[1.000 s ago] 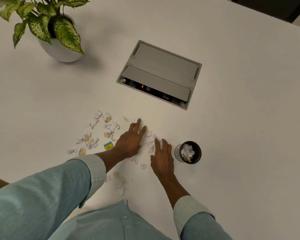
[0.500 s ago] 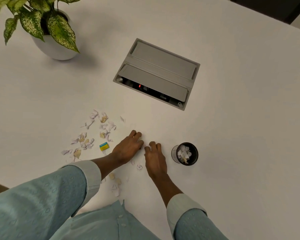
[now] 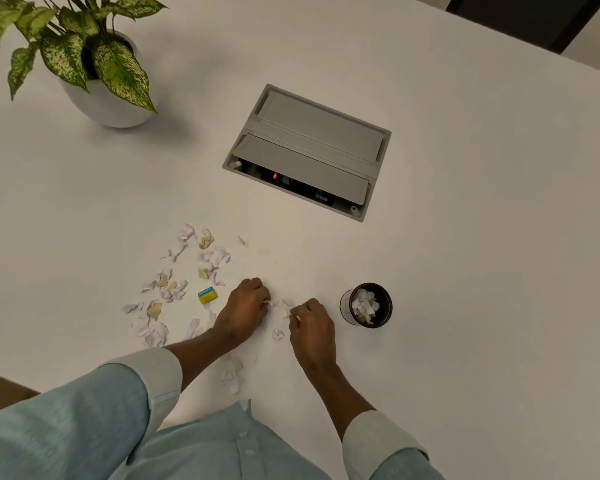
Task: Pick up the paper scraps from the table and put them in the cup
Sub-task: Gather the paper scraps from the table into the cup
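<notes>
Several white and tan paper scraps (image 3: 174, 289) lie scattered on the white table (image 3: 465, 271), left of my hands. A dark cup (image 3: 367, 304) with scraps inside stands to the right. My left hand (image 3: 245, 311) is curled and pinches scraps at its fingertips. My right hand (image 3: 310, 327) is curled too and pinches a scrap. A small bunch of scraps (image 3: 280, 308) lies between both hands. One loose scrap (image 3: 278, 334) sits just below it, and more scraps (image 3: 232, 374) lie near my body.
A small yellow and blue piece (image 3: 207, 295) lies among the scraps. A grey cable box (image 3: 309, 150) is set into the table behind. A potted plant (image 3: 97, 64) in a white pot stands at the far left. The table's right edge is beyond the cup.
Both hands went from flat on the table to curled, drawing the scraps between them together and pinching them. The view shifted slightly.
</notes>
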A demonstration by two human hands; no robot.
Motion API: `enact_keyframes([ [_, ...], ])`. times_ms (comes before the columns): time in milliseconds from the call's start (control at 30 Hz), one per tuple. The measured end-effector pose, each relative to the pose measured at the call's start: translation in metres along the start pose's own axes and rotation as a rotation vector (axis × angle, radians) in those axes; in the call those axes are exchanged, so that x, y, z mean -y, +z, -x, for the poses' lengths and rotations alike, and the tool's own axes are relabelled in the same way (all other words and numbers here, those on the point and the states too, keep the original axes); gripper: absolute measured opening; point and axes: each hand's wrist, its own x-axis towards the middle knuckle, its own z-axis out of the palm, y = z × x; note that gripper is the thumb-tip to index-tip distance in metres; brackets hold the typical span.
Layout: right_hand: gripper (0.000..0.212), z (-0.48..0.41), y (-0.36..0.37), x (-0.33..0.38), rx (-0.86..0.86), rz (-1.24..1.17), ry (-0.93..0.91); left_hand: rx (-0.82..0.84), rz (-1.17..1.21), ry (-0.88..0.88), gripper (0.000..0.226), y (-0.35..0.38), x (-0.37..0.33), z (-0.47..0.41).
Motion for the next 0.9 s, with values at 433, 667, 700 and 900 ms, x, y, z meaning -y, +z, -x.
enact_keyframes([
  [433, 0.014, 0.041, -0.093, -0.011, -0.333, -0.272, 0.172, -0.154, 0.423, 0.081, 0.005, -0.016, -0.116, 0.008],
  [667, 0.011, 0.024, -0.121, -0.042, -0.349, -0.234, 0.364, -0.044, 0.363, 0.16, 0.011, -0.005, -0.163, -0.02],
  [700, 0.01, 0.021, -0.122, -0.045, -0.339, -0.228, 0.375, -0.021, 0.342, 0.175, 0.01, -0.003, -0.168, -0.024],
  [900, 0.013, 0.008, -0.13, -0.061, -0.256, -0.16, 0.408, 0.089, 0.257, 0.257, 0.012, 0.006, -0.187, -0.04],
])
